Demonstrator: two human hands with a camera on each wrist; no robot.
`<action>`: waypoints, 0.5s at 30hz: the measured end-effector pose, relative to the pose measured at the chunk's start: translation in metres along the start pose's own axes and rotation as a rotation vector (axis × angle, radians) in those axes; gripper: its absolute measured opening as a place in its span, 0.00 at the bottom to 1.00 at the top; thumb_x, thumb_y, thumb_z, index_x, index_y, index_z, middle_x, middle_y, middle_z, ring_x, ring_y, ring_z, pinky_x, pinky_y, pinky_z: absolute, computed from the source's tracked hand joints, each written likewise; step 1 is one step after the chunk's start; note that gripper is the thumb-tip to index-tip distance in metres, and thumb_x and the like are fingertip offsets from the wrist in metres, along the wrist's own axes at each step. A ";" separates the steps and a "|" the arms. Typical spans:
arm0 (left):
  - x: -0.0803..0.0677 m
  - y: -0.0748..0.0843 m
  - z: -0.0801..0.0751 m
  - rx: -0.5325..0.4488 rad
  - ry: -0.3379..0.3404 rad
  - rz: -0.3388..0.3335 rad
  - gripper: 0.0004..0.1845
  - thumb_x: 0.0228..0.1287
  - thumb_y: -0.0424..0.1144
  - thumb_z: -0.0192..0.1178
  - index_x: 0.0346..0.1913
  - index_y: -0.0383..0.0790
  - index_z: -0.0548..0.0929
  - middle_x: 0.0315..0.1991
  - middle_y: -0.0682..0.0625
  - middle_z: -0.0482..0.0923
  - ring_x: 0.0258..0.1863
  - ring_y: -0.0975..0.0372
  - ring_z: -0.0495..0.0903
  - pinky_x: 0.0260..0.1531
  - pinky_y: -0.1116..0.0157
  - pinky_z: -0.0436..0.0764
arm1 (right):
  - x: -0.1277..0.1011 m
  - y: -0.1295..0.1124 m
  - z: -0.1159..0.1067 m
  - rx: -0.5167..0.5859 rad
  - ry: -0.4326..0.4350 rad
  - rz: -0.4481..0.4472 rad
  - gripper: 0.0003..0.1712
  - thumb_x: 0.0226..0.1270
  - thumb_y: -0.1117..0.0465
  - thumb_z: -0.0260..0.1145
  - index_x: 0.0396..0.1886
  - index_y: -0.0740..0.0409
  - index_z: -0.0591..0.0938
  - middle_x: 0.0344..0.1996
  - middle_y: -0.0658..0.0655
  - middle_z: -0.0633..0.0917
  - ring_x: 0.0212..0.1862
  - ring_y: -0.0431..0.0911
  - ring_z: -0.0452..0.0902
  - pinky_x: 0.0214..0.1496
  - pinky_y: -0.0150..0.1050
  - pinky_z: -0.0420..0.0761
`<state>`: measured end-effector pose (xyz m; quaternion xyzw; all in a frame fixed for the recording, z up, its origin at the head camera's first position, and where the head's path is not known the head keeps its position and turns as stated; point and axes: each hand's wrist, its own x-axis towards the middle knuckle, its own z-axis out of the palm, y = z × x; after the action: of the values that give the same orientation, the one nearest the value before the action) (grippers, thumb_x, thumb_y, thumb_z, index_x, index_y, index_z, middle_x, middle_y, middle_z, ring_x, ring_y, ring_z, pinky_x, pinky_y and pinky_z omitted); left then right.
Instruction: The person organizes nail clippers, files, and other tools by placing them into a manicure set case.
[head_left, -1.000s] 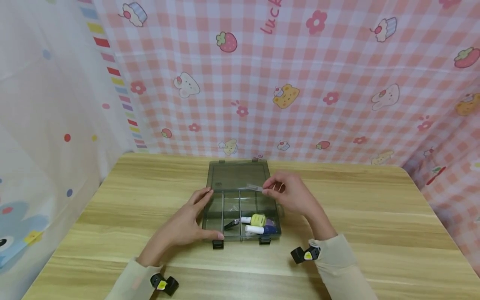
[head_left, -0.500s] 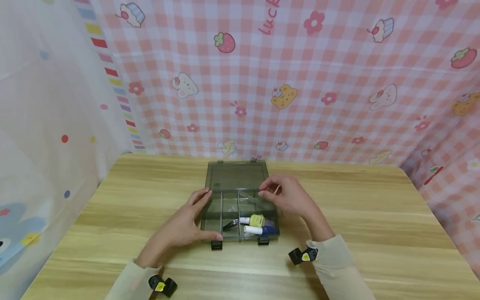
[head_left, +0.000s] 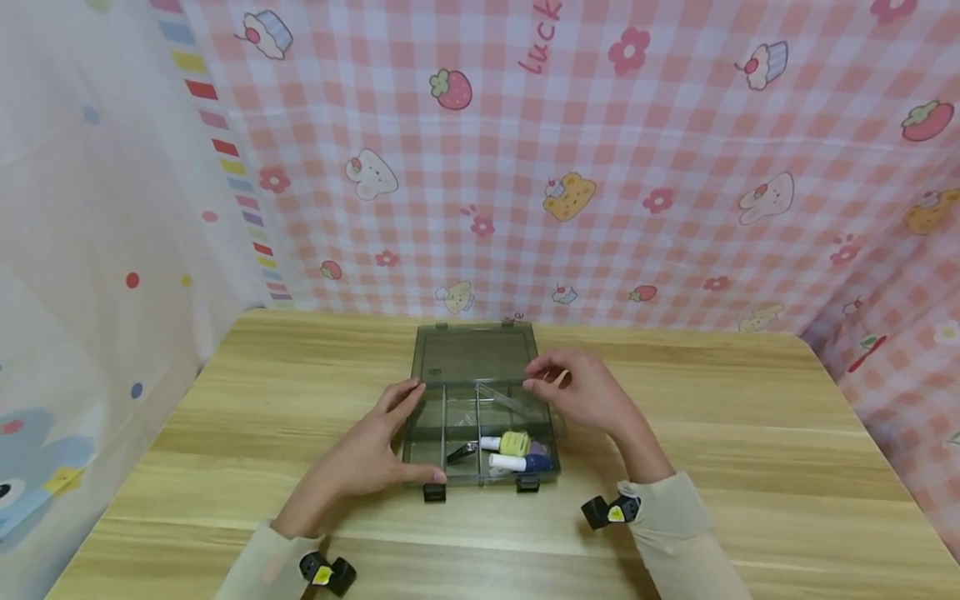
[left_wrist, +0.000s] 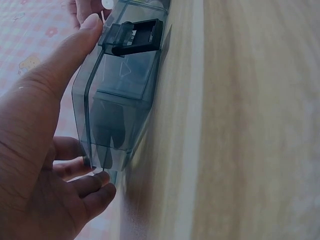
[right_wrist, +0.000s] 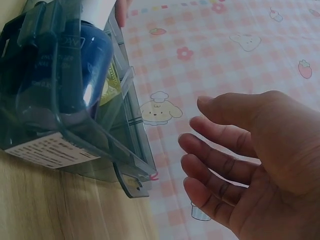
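Note:
A smoky clear divided box (head_left: 424, 410) has its lid (head_left: 477, 354) folded back on the table. My left hand (head_left: 372, 446) grips its left end, thumb on the front rim, fingers at the back corner. My right hand (head_left: 588, 392) hovers beside the back right corner; the right wrist view shows its fingers loosely bent, holding nothing. A clear strip (head_left: 504, 400) lies slanted in the right part of the box. In front of it lie yellow nail polish (head_left: 516, 442) and dark blue nail polish (head_left: 538, 463), both white-capped. A nail clipper (head_left: 462, 452) sits in the middle compartment.
The box stands on a wood-grain table (head_left: 300, 358), near its back edge. Two black latches (head_left: 434, 492) stick out at the box's front. A pink checked cloth (head_left: 510, 150) hangs behind the table. A purple item (head_left: 537, 448) shows by the bottles.
My right hand has let go of the clear strip, which now lies in the box, and has drawn back slightly to the right. The left hand keeps its grip.

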<state>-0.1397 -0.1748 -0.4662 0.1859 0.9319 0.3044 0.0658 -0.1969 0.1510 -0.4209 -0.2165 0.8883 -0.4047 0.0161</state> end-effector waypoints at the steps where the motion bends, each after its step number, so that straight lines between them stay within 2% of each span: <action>1: 0.000 0.000 0.000 -0.001 0.000 -0.001 0.69 0.44 0.71 0.75 0.83 0.45 0.51 0.84 0.49 0.45 0.79 0.44 0.59 0.71 0.42 0.70 | 0.000 0.000 0.000 0.001 -0.002 -0.001 0.10 0.69 0.57 0.71 0.47 0.54 0.88 0.40 0.52 0.89 0.43 0.44 0.82 0.44 0.38 0.83; 7: 0.001 -0.001 0.001 -0.006 -0.006 -0.005 0.69 0.44 0.71 0.75 0.84 0.45 0.51 0.84 0.50 0.44 0.79 0.45 0.58 0.71 0.42 0.70 | 0.000 0.002 0.000 -0.028 0.008 0.016 0.19 0.67 0.55 0.73 0.56 0.52 0.86 0.52 0.58 0.88 0.53 0.54 0.81 0.50 0.44 0.83; 12: 0.001 -0.002 0.003 0.002 0.000 -0.003 0.69 0.44 0.71 0.75 0.84 0.47 0.50 0.84 0.49 0.43 0.79 0.44 0.59 0.70 0.42 0.71 | -0.002 0.004 -0.002 -0.068 0.034 0.025 0.23 0.69 0.52 0.72 0.61 0.50 0.83 0.61 0.57 0.83 0.58 0.57 0.80 0.54 0.51 0.83; 15: 0.001 -0.003 0.002 0.002 0.010 -0.005 0.67 0.48 0.72 0.72 0.84 0.49 0.49 0.85 0.48 0.43 0.78 0.43 0.60 0.70 0.41 0.71 | -0.005 0.005 -0.006 -0.079 0.050 0.027 0.25 0.70 0.49 0.71 0.64 0.48 0.82 0.63 0.55 0.81 0.60 0.56 0.79 0.56 0.53 0.83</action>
<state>-0.1411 -0.1754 -0.4697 0.1822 0.9330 0.3041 0.0615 -0.1952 0.1605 -0.4216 -0.1947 0.9066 -0.3743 -0.0094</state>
